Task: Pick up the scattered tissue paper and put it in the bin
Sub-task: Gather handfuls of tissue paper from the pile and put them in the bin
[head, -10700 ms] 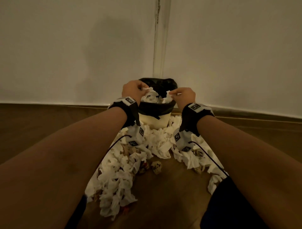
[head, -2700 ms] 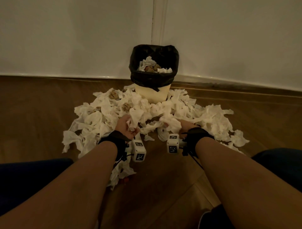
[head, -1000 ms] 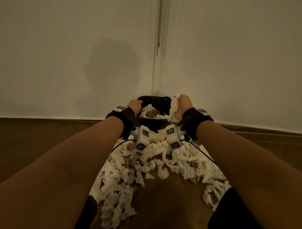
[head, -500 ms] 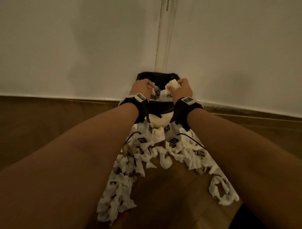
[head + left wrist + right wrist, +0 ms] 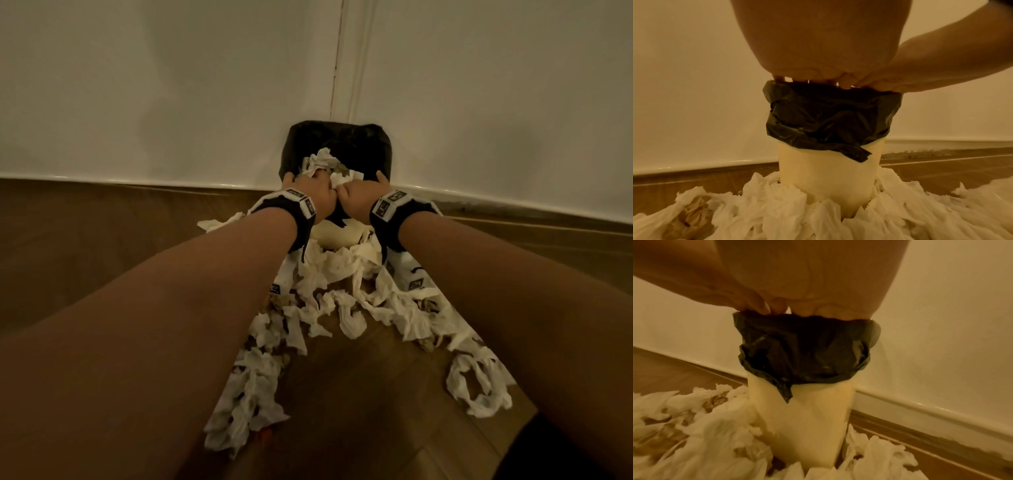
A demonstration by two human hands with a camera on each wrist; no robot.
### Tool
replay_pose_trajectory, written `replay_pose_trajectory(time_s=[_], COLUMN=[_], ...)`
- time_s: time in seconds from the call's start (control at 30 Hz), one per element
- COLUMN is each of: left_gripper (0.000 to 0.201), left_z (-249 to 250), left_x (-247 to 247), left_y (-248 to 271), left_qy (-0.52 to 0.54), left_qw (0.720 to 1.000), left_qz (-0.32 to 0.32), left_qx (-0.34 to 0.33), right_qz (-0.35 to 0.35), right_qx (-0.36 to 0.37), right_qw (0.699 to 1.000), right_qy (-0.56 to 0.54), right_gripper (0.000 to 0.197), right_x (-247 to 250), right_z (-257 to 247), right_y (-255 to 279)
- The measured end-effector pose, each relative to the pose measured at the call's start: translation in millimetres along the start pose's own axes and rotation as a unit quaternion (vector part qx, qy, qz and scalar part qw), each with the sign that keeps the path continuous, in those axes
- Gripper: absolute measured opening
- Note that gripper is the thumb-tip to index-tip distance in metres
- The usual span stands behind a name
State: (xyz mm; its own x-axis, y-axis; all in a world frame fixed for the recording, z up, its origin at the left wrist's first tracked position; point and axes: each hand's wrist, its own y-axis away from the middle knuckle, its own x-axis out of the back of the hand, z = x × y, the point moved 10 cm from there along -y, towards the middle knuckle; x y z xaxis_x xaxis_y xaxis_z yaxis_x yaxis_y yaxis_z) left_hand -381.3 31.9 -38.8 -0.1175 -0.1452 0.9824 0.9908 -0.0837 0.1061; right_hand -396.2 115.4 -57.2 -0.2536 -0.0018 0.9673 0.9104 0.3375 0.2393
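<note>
A cream bin (image 5: 337, 236) with a black liner (image 5: 342, 137) stands in the wall corner, heaped with white tissue paper (image 5: 322, 159). Both hands sit side by side, knuckles touching, on the bin's mouth. My left hand (image 5: 313, 193) and right hand (image 5: 359, 198) have their fingers curled down into the tissue, with crumpled pieces bulging between and above them. From the left wrist view the left hand (image 5: 818, 71) dips behind the liner rim (image 5: 828, 113); the right wrist view shows the right hand (image 5: 807, 305) doing the same. Fingertips are hidden inside the bin.
Scattered tissue (image 5: 342, 277) lies piled around the bin's foot (image 5: 777, 211) (image 5: 694, 434) and trails toward me in two strips on the wooden floor (image 5: 359, 394). White walls and a skirting board (image 5: 137, 181) close in behind the bin.
Over the last second both hands carried tissue up to the bin and came together, then sank from above the rim down into its mouth. The camera has tilted and moved closer.
</note>
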Motion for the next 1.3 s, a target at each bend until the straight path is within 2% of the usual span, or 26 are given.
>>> replay_pose_trajectory(time_s=[0.13,0.23,0.3,0.4,0.43,0.53,0.6,0.7,0.77,0.87,0.9,1.03,1.1,1.17,1.3], left_gripper=[0.045,0.045,0.043,0.04,0.037,0.03,0.025,0.023,0.025,0.029,0.034,0.058,0.072,0.08,0.076], left_z=[7,9,10,9,8,7,9,14,15,10,6,-2,-4,-6,-6], left_x=[-2,4,14,28,28,13,-9,-60,-96,-146,-158,-176,-185,-192,-199], left_y=[1,9,20,44,54,80,94,113,127,150,157,173,176,178,178], left_qy=[-0.034,-0.022,-0.01,0.011,0.021,0.057,0.097,0.14,0.108,0.049,0.03,-0.04,-0.065,-0.08,-0.105], left_qw=[0.999,0.999,0.998,0.986,0.983,0.98,0.983,0.989,0.993,0.99,0.989,0.99,0.985,0.977,0.968], left_qz=[-0.031,-0.002,0.058,0.161,0.181,0.188,0.157,0.033,-0.044,-0.134,-0.147,-0.135,-0.16,-0.195,-0.223], left_qx=[-0.026,-0.025,-0.03,-0.027,-0.023,-0.007,0.001,0.016,0.021,0.012,0.01,-0.012,-0.023,-0.029,-0.038], right_qz=[-0.035,-0.023,0.046,0.223,0.261,0.299,0.278,0.18,0.095,0.002,-0.024,-0.095,-0.118,-0.12,-0.088], right_qx=[-0.026,-0.045,-0.075,-0.073,-0.076,-0.098,-0.099,-0.1,-0.113,-0.112,-0.111,-0.067,-0.05,-0.046,-0.057], right_qw=[0.999,0.998,0.996,0.972,0.962,0.948,0.952,0.967,0.971,0.976,0.975,0.982,0.985,0.988,0.992], right_qy=[0.011,0.033,0.028,0.017,0.0,-0.057,-0.081,-0.152,-0.187,-0.189,-0.191,-0.146,-0.113,-0.087,-0.069], right_gripper=[0.049,0.047,0.053,0.04,0.035,0.028,0.026,0.025,0.024,0.024,0.025,0.03,0.036,0.041,0.037], right_x=[-2,2,13,38,41,28,5,-45,-80,-122,-133,-165,-177,-186,-191], right_z=[4,6,12,13,15,24,26,26,23,15,12,-4,-9,-11,-9], right_y=[-14,-17,-8,28,43,86,106,121,128,136,138,133,130,128,127])
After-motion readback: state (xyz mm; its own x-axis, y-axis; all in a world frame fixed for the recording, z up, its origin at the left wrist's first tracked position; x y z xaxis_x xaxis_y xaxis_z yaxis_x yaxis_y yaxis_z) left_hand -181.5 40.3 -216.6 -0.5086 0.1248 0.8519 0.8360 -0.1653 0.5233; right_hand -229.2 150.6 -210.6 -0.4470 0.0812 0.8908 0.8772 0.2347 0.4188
